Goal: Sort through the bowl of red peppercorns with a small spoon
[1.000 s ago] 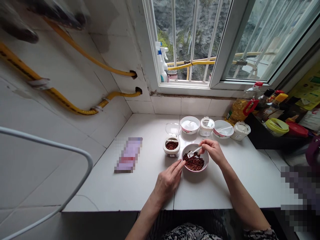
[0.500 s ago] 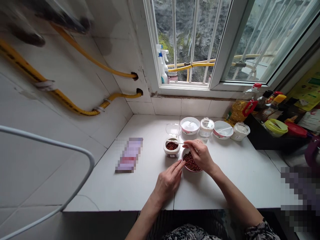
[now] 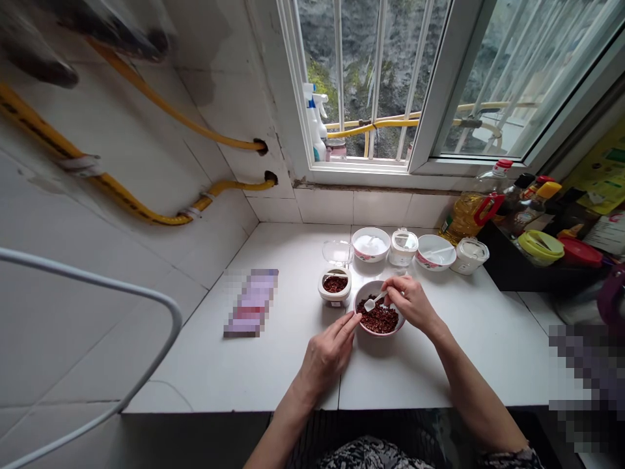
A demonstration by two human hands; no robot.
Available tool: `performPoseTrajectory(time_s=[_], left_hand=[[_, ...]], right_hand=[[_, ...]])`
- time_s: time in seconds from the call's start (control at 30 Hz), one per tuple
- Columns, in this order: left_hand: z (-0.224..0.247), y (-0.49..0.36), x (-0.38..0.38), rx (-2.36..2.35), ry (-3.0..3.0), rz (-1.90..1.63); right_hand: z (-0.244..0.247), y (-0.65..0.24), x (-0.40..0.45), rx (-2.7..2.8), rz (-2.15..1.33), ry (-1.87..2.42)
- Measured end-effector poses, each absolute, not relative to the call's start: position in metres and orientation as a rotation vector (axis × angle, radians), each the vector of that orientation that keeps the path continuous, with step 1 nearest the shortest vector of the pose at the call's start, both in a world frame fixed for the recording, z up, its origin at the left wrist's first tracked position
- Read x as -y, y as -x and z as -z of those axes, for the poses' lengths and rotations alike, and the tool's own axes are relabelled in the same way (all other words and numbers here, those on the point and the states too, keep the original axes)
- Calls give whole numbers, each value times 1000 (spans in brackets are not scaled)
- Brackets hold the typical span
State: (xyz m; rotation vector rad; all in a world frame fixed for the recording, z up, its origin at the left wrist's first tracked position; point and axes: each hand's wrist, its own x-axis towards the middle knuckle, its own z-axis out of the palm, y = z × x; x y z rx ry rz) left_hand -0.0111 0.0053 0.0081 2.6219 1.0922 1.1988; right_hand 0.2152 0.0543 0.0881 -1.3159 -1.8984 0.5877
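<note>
My right hand [image 3: 410,303] pinches the handle of a small white spoon [image 3: 370,305], whose scoop is over the dark red flakes [image 3: 378,320] in a bowl [image 3: 401,324]. Against the bowl's left rim rest the fingertips of my left hand [image 3: 329,348]; its fingers are held together and wrap partly round the bowl's side. Just left of the bowl stands a small white jar [image 3: 334,297] with its clear lid [image 3: 337,252] flipped up, holding more of the red flakes.
Behind are a bowl of white grains [image 3: 371,245], a lidded jar [image 3: 403,247], a bowl with a white spoon [image 3: 436,253] and another jar [image 3: 471,255]. An oil bottle [image 3: 466,212] stands at the right; a blurred purple item [image 3: 254,303] lies left.
My right hand has moved right and slightly down, bringing the spoon from over the jar to over the bowl. My left hand has stayed at the bowl's rim.
</note>
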Motion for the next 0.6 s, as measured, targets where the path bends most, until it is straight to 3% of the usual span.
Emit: performPoseTrajectory(time_s=[0.33,0.6], left_hand=[[-8,12,-5,-1099,-2620,-1206],[-8,11,-5,-1108,-2611,-1206]], right_hand=[[-87,-212,-56,1644,-1009,1325],[-89,-214,-56,1526,-1079,1321]])
